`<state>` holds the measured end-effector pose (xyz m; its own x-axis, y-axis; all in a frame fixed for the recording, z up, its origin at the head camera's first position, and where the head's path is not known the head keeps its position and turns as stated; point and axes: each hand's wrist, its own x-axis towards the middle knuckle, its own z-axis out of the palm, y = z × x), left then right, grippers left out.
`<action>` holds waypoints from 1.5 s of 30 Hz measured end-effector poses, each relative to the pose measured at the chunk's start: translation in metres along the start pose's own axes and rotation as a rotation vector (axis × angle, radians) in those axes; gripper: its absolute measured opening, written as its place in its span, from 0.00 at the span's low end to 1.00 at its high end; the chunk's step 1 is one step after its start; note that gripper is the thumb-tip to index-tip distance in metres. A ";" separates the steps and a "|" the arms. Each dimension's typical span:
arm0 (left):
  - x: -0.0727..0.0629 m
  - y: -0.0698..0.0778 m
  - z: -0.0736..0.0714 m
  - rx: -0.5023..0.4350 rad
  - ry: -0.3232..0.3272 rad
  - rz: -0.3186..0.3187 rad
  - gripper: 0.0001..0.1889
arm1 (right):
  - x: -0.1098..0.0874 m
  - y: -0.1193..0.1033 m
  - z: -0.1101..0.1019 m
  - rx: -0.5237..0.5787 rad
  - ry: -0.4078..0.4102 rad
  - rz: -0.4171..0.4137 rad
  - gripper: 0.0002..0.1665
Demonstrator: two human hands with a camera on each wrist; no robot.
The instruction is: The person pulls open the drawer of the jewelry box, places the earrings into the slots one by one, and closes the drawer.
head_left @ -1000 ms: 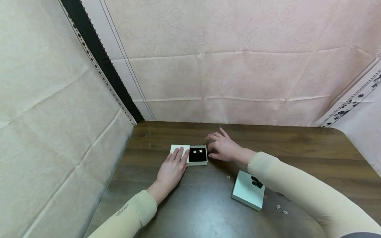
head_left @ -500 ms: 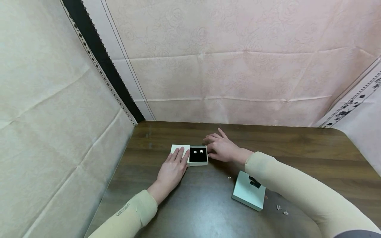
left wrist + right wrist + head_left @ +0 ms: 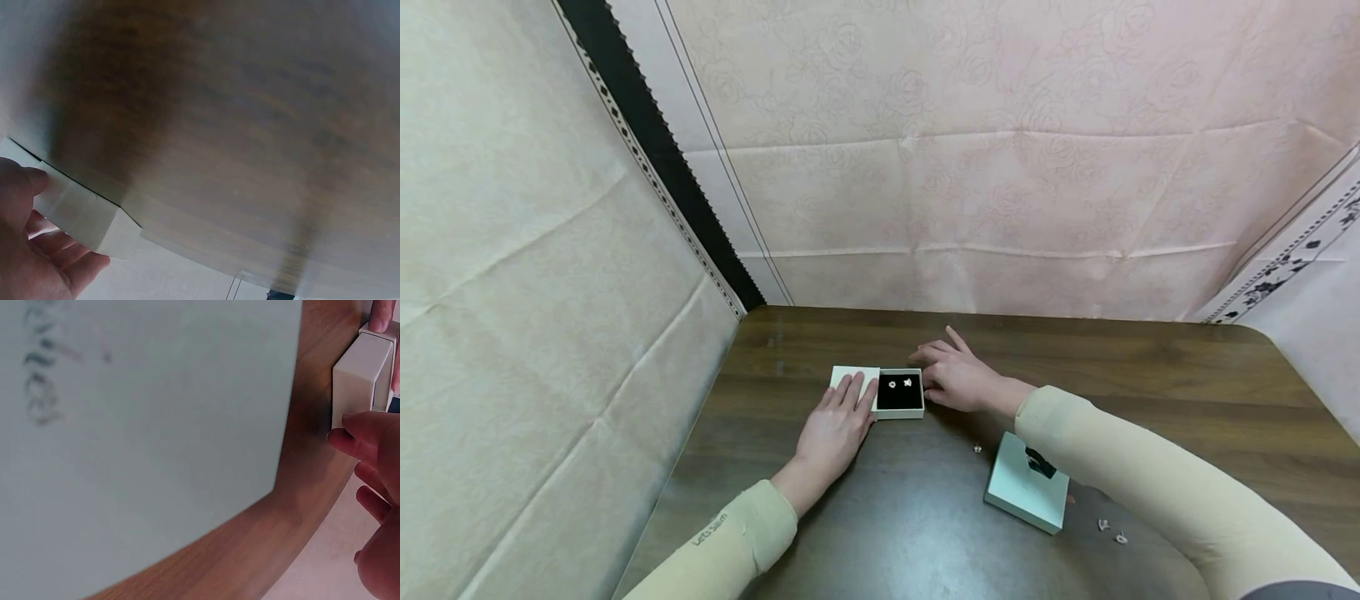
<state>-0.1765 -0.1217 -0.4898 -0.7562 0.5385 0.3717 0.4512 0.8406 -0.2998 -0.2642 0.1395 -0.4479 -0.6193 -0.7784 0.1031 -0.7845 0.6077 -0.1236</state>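
A small white jewelry box [image 3: 900, 413] sits on the wooden table, its black insert [image 3: 898, 399] bearing two silvery earrings [image 3: 907, 383]. Its white outer cover [image 3: 850, 371] covers the left part. My left hand [image 3: 831, 432] lies over that cover; in the left wrist view its thumb [image 3: 37, 179] is on one side and the fingers [image 3: 78, 265] across from it. At the box's right end, my right hand [image 3: 958, 379] has its thumb and index finger at the corner, as the right wrist view also shows. The earrings are not visible in either wrist view.
A mint-green box [image 3: 1026, 487] with a black mark lies under my right forearm. One small silvery piece [image 3: 977, 448] is left of it, two more [image 3: 1103, 524] to its right. Cloth [image 3: 970, 200] hangs behind the table [image 3: 805, 333].
My right hand has shifted slightly left, and its fingers sit closer against the box's right end. The left hand and the box look unmoved.
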 end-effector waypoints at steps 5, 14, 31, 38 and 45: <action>0.001 0.001 -0.001 0.006 -0.008 0.001 0.29 | 0.000 0.000 0.002 -0.019 0.015 -0.012 0.05; 0.001 0.001 -0.003 0.013 -0.007 0.004 0.29 | -0.001 0.000 0.002 -0.010 0.021 -0.008 0.05; 0.001 0.001 -0.001 0.001 0.018 -0.002 0.28 | 0.003 -0.009 -0.003 0.058 -0.001 0.013 0.10; 0.000 0.001 -0.001 0.005 0.016 -0.005 0.29 | 0.004 -0.011 -0.002 0.066 0.007 0.011 0.09; 0.001 0.001 0.002 0.005 0.019 -0.009 0.29 | 0.006 -0.014 0.000 0.064 0.026 -0.010 0.09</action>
<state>-0.1772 -0.1202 -0.4915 -0.7511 0.5319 0.3911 0.4421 0.8452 -0.3004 -0.2575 0.1264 -0.4452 -0.6129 -0.7793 0.1304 -0.7872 0.5881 -0.1854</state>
